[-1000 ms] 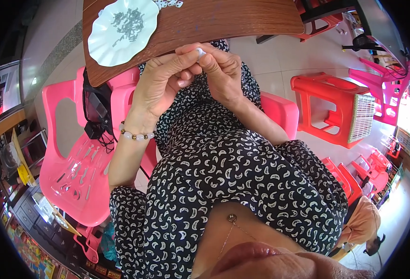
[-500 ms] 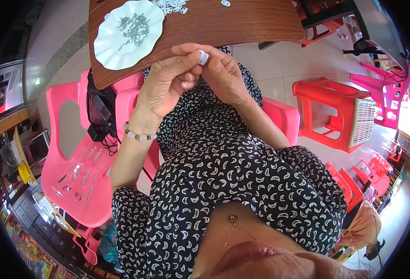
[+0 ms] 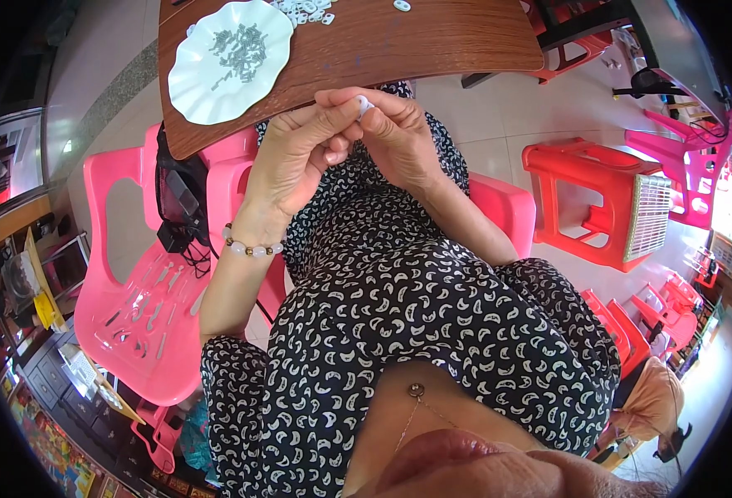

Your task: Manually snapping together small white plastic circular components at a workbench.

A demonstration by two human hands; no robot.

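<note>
Both of my hands meet just off the near edge of the brown wooden table. Thumb and fingertips of my left hand pinch a small white plastic piece. From the other side, the thumb and forefinger of my right hand press on the same piece, covering much of it. On the table, a white scalloped plate carries a pile of small grey pieces. Beyond it lie several white plastic pieces with holes, and one similar oval piece sits apart.
A pink chair stands to my left, with a black bag and cables on it. Red stools stand on the tiled floor to my right. Another person's tan clothing shows at lower right.
My hands have dropped slightly and drawn closer together. My right thumb has come up against the white piece, which is now more covered. The plate and loose pieces have not moved.
</note>
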